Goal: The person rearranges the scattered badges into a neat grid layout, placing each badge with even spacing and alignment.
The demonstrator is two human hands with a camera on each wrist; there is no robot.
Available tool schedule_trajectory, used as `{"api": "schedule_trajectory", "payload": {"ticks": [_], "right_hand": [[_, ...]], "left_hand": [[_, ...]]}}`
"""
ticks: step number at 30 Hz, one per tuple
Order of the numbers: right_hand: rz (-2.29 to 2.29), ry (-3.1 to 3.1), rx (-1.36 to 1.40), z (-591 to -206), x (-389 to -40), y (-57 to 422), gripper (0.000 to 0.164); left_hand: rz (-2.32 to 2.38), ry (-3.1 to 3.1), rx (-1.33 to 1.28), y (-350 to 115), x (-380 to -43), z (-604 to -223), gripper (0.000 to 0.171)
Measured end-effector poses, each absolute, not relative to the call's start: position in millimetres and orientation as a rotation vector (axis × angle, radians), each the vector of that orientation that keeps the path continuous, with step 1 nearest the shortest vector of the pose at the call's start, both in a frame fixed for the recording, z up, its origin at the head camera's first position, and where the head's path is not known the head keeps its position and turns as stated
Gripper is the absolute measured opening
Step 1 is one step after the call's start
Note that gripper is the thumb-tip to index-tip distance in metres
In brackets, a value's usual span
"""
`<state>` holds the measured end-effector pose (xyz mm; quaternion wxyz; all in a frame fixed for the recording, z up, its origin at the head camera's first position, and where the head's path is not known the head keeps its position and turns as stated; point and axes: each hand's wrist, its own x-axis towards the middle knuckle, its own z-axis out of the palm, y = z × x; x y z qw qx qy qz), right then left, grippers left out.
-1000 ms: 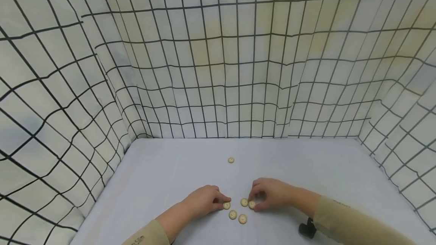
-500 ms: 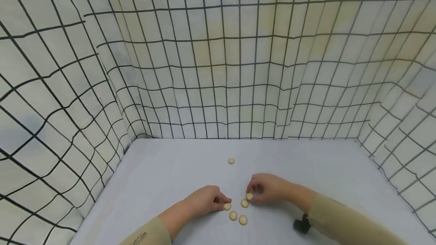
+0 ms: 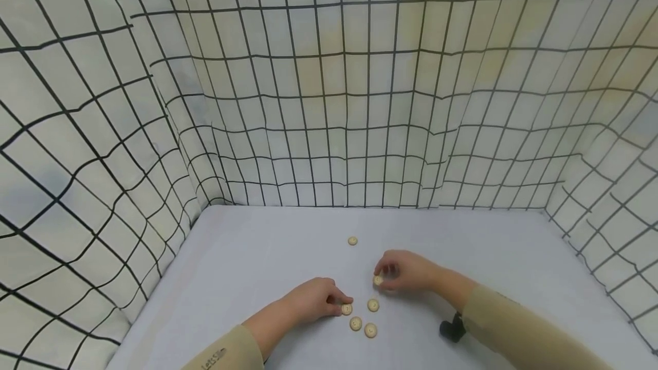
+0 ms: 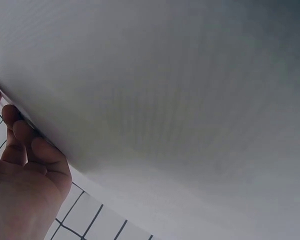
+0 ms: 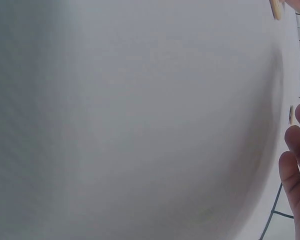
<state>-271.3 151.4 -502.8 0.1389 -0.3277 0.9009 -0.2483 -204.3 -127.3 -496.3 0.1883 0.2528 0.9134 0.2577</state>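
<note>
Small round pale wooden discs with dark marks on top lie on a white table. In the head view my left hand (image 3: 320,300) rests on the table and pinches one wooden disc (image 3: 346,309) between thumb and fingertips. Farther right and back, my right hand (image 3: 408,272) pinches another disc (image 3: 378,280). Between and in front of the hands lie a loose disc (image 3: 373,305), a second disc (image 3: 356,323) and a third disc (image 3: 370,330). The left wrist view shows only curled fingers (image 4: 45,150); its disc is hidden there. In the right wrist view, fingers (image 5: 291,172) show at the edge.
One more disc (image 3: 352,240) lies alone toward the back of the table (image 3: 257,250). A black object (image 3: 452,329) sits by the right wrist. White walls with a black grid (image 3: 329,101) enclose the table at the back and both sides.
My right hand has carried its disc away from the group, toward the back of the table. The left hand stays nearly in place with its disc. The view has shifted slightly.
</note>
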Motion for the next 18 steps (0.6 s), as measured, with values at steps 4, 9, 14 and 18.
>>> {"api": "schedule_trajectory", "payload": {"ticks": [4, 9, 14, 18], "right_hand": [[-0.704, 2.639, -0.915, -502.3, -277.0, 151.4, 0.02], [-0.7, 2.678, -0.867, -500.0, -284.0, 149.9, 0.019], [-0.705, 2.68, -0.811, -499.8, -290.0, 148.2, 0.018], [-0.713, 2.681, -0.791, -499.8, -294.5, 147.5, 0.019]], "left_hand": [[0.72, 2.575, 0.71, -127.6, -204.4, -493.9, 0.028], [0.718, 2.576, 0.711, -126.3, -204.7, -491.4, 0.028], [0.716, 2.566, 0.684, -124.5, -203.5, -491.7, 0.028], [0.718, 2.564, 0.671, -123.8, -202.3, -491.7, 0.028]]}}
